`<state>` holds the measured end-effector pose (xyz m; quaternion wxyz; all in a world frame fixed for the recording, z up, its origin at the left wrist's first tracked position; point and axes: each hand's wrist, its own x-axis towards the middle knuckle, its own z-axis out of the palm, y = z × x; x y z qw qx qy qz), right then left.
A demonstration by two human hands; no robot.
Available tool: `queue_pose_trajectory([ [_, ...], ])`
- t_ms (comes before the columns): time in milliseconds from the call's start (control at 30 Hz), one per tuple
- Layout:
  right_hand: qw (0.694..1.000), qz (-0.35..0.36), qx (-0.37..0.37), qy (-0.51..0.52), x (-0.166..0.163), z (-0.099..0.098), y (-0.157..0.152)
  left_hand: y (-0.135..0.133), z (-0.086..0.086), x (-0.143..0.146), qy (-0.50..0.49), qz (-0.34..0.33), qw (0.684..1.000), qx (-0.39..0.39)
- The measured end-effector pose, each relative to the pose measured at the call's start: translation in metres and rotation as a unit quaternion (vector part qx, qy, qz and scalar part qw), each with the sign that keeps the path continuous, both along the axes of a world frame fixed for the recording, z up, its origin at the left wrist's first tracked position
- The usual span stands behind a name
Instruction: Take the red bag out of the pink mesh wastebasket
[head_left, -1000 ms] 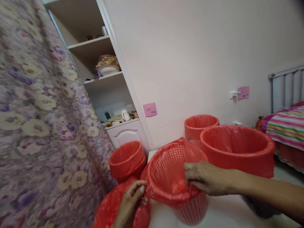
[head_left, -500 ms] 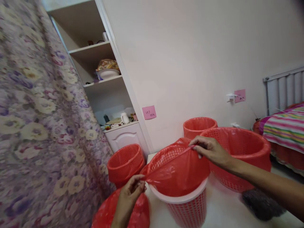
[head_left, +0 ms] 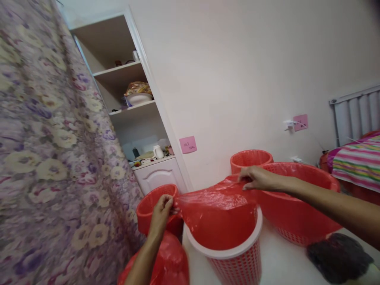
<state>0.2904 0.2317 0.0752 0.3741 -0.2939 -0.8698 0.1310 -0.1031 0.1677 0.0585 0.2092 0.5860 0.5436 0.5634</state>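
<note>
Two hands stretch a red plastic bag (head_left: 219,213) taut above a red mesh bin (head_left: 237,261) on a white surface (head_left: 285,263).

The left hand (head_left: 162,209) has its grip closed on the bag's left edge, fingers pinched around the film; the right hand (head_left: 255,178) has its grip closed on the bag's far right edge, just beside a larger lined basket (head_left: 299,206). The bag hangs down into the bin's white-rimmed mouth. Another red basket (head_left: 251,158) stands behind by the wall, a fourth (head_left: 148,206) sits behind the left hand, and a bagged red bundle (head_left: 169,263) lies below the left wrist. A floral curtain (head_left: 50,158) fills the left, open shelves (head_left: 133,107) stand beyond, and a striped bed cover (head_left: 358,160) shows at right.
</note>
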Motion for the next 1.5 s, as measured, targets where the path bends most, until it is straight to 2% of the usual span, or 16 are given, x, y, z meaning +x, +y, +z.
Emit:
queue_pose_trajectory([
  [100,0.999,-0.031,0.034,-0.015,0.008,-0.003,0.012,0.007,0.013,-0.003,0.057,-0.004,0.997,0.043],
  [200,0.992,-0.099,0.064,0.048,0.013,0.006,0.022,0.008,0.021,-0.001,0.116,-0.021,0.991,0.057],
  [367,0.980,-0.132,0.082,0.122,0.014,0.024,0.032,0.014,0.015,-0.001,0.195,-0.033,0.980,0.030],
  [433,0.978,-0.126,0.093,0.141,0.012,0.027,0.030,0.018,0.013,-0.007,0.192,-0.019,0.981,0.016],
  [533,0.977,-0.111,0.090,0.160,0.009,0.030,0.022,0.023,0.018,-0.018,0.129,0.009,0.992,-0.015],
  [633,0.978,-0.103,0.057,0.171,0.008,0.028,0.016,0.024,0.028,-0.024,0.045,0.014,0.999,-0.010],
  [733,0.988,-0.068,-0.014,0.141,0.006,0.023,0.020,0.023,0.034,-0.019,0.005,-0.001,1.000,0.008],
  [933,0.979,-0.077,-0.152,0.111,0.004,0.025,0.038,0.024,0.041,-0.006,0.053,-0.022,0.998,0.016],
  [1067,0.970,-0.152,-0.190,-0.003,-0.008,0.030,0.044,0.029,0.044,-0.009,0.115,0.038,0.992,-0.042],
  [1167,0.946,-0.220,-0.192,-0.138,-0.023,0.027,0.045,0.034,0.035,-0.011,0.226,0.065,0.956,-0.177],
  [1233,0.926,-0.252,-0.193,-0.206,-0.032,0.022,0.045,0.037,0.025,-0.010,0.314,0.068,0.904,-0.280],
  [1300,0.912,-0.270,-0.192,-0.243,-0.038,0.017,0.046,0.038,0.017,-0.008,0.390,0.078,0.850,-0.347],
  [1367,0.911,-0.280,-0.175,-0.246,-0.040,0.014,0.050,0.039,0.014,-0.006,0.439,0.093,0.817,-0.363],
  [1500,0.931,-0.298,-0.117,-0.174,-0.040,0.017,0.063,0.043,0.020,-0.006,0.465,0.147,0.811,-0.324],
])
